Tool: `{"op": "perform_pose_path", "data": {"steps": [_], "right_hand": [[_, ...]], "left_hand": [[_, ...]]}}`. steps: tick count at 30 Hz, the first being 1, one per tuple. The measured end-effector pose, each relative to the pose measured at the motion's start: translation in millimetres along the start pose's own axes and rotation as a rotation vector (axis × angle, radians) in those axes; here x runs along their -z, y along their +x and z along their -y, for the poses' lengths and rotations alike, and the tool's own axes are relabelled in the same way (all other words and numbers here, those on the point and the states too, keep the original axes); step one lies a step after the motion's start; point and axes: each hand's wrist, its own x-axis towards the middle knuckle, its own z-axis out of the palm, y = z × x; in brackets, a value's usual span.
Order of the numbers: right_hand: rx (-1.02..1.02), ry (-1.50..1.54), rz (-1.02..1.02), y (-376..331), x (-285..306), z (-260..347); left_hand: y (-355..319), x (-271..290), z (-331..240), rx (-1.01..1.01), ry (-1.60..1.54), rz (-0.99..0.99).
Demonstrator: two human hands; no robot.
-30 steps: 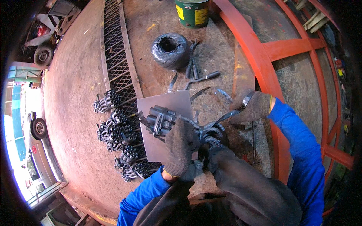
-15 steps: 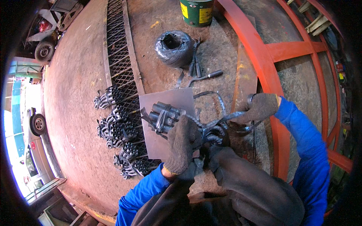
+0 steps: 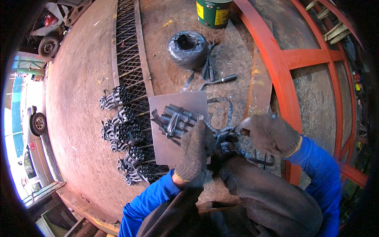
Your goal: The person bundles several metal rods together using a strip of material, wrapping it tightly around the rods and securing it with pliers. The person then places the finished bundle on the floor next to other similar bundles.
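My left hand (image 3: 194,148), in a grey-brown knit glove, is closed around a bundle of dark metal rods (image 3: 175,120). Thick tube-like ends of the bundle point left over a flat grey plate (image 3: 164,152), and black strips wrap around them. The bent, twisted ends sit between my hands, above my knees. My right hand (image 3: 272,134), gloved alike and slightly blurred, is closed at the bundle's right side on a black plastic strip (image 3: 229,129). Its fingertips are partly hidden.
Several tied bundles of similar rods (image 3: 122,128) lie left beside a floor grating (image 3: 128,51). Ahead are a roll of black plastic strip (image 3: 188,57), loose rods (image 3: 219,80) and a green bucket (image 3: 213,19). An orange metal frame (image 3: 282,79) stands at right.
My right hand has moved in toward the bundle and slightly down, and the strip stretched to it now shows shorter. My left hand keeps its grip.
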Motion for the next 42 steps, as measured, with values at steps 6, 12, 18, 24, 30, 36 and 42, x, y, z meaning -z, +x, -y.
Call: {"op": "perform_pose_path", "data": {"steps": [6, 12, 18, 24, 30, 36, 42], "right_hand": [[0.359, -0.409, -0.249, 67, -15, 13], [0.263, 0.485, 0.202, 116, -14, 23], [0.408, 0.655, 0.499, 62, -24, 23], [0.333, 1.418, 0.413, 85, -45, 2], [0.549, -0.186, -0.592, 123, -56, -4], [0.291, -0.793, -0.355, 141, -53, -3], [0.528, -0.613, -0.368, 190, -41, -67]], "left_hand": [[-1, 0, 7, -0.387, 0.707, -0.006], [-6, 27, 25, 0.005, -0.19, 0.1], [-9, -9, 0, 0.048, -0.078, -0.241], [6, 32, 24, 0.134, -0.928, 0.437], [-11, 15, 15, -0.086, 0.35, 0.08], [-22, 28, 21, -0.57, 1.081, 0.256], [-24, 32, 19, -0.709, 1.381, 0.339]]}}
